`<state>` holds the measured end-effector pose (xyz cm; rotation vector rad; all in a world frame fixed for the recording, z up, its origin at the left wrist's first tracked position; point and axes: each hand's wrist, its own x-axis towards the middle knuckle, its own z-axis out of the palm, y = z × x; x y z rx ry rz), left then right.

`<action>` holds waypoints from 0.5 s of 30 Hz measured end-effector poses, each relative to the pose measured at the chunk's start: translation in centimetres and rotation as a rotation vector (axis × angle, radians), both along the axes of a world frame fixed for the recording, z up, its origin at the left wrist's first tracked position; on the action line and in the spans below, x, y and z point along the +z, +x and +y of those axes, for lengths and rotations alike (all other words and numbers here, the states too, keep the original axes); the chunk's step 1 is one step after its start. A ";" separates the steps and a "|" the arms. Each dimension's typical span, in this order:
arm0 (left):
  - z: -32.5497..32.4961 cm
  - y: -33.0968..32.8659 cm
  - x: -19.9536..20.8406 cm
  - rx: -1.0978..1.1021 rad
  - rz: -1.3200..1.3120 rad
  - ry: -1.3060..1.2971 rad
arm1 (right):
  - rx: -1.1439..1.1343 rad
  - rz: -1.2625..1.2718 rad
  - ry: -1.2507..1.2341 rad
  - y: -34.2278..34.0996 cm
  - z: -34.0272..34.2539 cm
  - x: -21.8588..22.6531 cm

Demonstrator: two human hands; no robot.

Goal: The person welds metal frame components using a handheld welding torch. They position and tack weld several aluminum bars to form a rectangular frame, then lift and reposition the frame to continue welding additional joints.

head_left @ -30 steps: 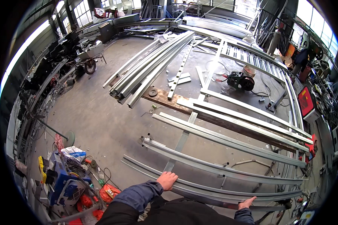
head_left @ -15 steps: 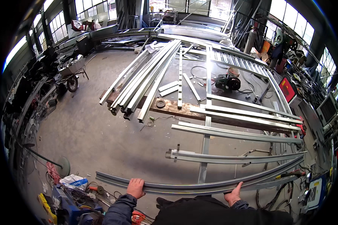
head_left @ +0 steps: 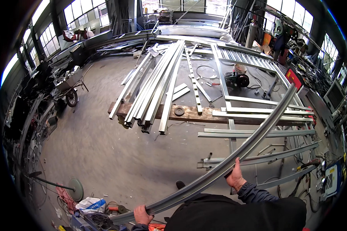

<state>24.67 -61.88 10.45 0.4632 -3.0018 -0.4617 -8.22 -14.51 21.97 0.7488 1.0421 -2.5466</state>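
Observation:
A long grey metal channel (head_left: 204,182) slants across the front of my body, its far right end raised and its other end low at the left. My left hand (head_left: 142,215) is closed around the lower part. Farther up, my right hand (head_left: 236,177) grips the channel from its near side, with the thumb pointing up along it. Beyond my right hand, another metal rail (head_left: 275,154) lies across the frame. Several lighter square bars (head_left: 266,134) rest farther back, roughly crosswise.
A bundle of long silver tubes (head_left: 155,82) overhangs a brown beam (head_left: 140,112). A dark machine with a black wheel (head_left: 237,79) stands behind the bars. A wheelbarrow (head_left: 70,86) is at left. A white-and-blue bag (head_left: 91,205) and cables lie near my left hand.
The channel has swung from lying nearly level to slanting, its right end up and far, its left end down toward me. My right hand rose; my left hand dropped. My view shifted somewhat.

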 end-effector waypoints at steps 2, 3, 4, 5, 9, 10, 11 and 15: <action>-1.8 0.9 0.0 0.089 -0.068 -0.017 | 0.077 0.020 0.005 -3.5 -4.9 -0.7; -2.3 0.1 0.8 0.136 -0.096 -0.005 | 0.106 0.034 0.016 -5.7 -7.3 -0.6; -2.0 -0.9 3.6 0.176 -0.131 0.008 | 0.114 0.053 0.013 -7.5 -9.5 -0.8; -2.0 -1.7 5.8 0.221 -0.168 0.011 | 0.156 0.035 0.005 -9.4 -11.8 -1.5; -5.1 0.5 6.8 0.352 0.004 -0.099 | 0.256 -0.055 0.055 -15.3 -23.2 -2.1; -6.4 0.9 7.3 0.376 -0.097 -0.043 | 0.264 -0.090 0.048 -16.8 -25.6 -3.9; -7.5 1.9 8.0 0.420 -0.203 0.005 | 0.292 -0.133 0.076 -17.4 -28.8 -3.6; -7.6 -5.9 17.5 0.479 -0.354 -0.060 | 0.406 -0.150 0.165 -20.4 -38.7 -8.6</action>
